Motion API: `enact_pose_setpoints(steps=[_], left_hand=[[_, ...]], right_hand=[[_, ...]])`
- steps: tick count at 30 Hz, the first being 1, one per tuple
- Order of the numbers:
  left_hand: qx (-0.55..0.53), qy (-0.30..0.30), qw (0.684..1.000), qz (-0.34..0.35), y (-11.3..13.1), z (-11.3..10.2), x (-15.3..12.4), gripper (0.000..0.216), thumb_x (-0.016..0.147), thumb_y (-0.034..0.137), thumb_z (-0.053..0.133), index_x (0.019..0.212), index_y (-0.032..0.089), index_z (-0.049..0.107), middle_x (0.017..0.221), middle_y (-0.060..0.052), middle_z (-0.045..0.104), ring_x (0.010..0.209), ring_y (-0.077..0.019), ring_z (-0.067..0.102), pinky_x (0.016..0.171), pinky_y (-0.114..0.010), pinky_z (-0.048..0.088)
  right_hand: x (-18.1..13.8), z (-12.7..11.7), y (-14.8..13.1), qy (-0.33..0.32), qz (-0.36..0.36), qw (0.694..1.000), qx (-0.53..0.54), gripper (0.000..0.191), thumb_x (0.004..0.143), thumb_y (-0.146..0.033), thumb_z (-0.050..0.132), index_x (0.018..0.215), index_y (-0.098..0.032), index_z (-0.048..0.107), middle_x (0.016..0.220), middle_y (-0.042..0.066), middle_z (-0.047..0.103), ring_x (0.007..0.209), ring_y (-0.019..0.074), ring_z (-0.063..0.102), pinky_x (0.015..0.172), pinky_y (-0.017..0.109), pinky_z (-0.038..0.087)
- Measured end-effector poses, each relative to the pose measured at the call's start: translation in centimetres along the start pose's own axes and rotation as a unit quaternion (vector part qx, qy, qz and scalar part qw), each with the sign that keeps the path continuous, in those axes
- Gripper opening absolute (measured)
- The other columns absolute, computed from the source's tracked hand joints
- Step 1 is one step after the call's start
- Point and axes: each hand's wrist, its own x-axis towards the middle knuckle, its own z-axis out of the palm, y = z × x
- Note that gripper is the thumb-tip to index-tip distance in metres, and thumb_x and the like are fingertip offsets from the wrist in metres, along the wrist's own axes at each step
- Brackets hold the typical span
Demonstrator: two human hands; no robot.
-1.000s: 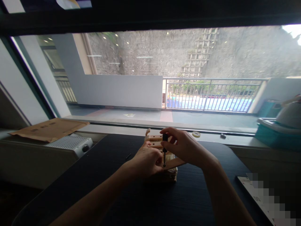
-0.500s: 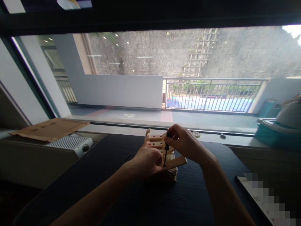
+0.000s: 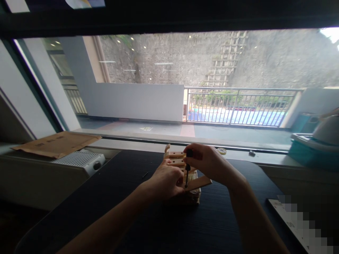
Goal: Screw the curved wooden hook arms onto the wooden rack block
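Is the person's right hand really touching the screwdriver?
Touching. The head view shows the right hand holding the screwdriver, with its fingers against the dark handle.

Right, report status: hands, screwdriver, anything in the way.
Right hand gripping screwdriver, tip down on wooden slat. Left hand at slat's end, close beside tip. No other obstruction seen.

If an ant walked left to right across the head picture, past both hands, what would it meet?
Brown sheet, left hand, right hand, small dark object, teal box.
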Motion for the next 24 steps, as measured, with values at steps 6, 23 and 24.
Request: enact_pose_setpoints(steps=[6, 23, 24], left_hand=[[0.001, -0.008, 1.0, 0.001, -0.1, -0.2, 0.0, 0.018, 0.072, 0.028, 0.065, 0.058, 0.018, 0.059, 0.062, 0.005, 0.06, 0.07, -0.0142, 0.057, 0.103, -0.044, 0.028], [-0.033, 0.012, 0.999, 0.008, -0.1, 0.0, -0.3, 0.018, 0.073, 0.03, 0.064, 0.059, 0.019, 0.063, 0.062, 0.004, 0.062, 0.079, -0.0187, 0.061, 0.102, -0.047, 0.03], [-0.032, 0.014, 0.999, 0.006, -0.1, 0.0, -0.3, 0.018, 0.073, 0.031, 0.064, 0.059, 0.019, 0.063, 0.062, 0.003, 0.063, 0.082, -0.0201, 0.062, 0.102, -0.048, 0.03]], right_hand=[[0.2, 0.2, -0.5, -0.002, 0.004, 1.0, 0.008, 0.028, 0.081, -0.036, 0.06, 0.103, -0.022, 0.068, 0.072, 0.0, 0.065, 0.062, 0.012, 0.056, 0.054, 0.024, 0.041], [-0.3, -1.2, -1.4, -0.006, 0.002, 0.997, -0.076, 0.019, 0.087, -0.029, 0.052, 0.09, -0.018, 0.066, 0.068, 0.0, 0.062, 0.056, 0.0099, 0.05, 0.052, 0.023, 0.034], [-0.3, -1.7, -1.8, -0.032, -0.007, 0.995, -0.097, 0.017, 0.086, -0.026, 0.053, 0.091, -0.018, 0.067, 0.07, 0.0, 0.063, 0.057, 0.0102, 0.05, 0.053, 0.023, 0.034]])
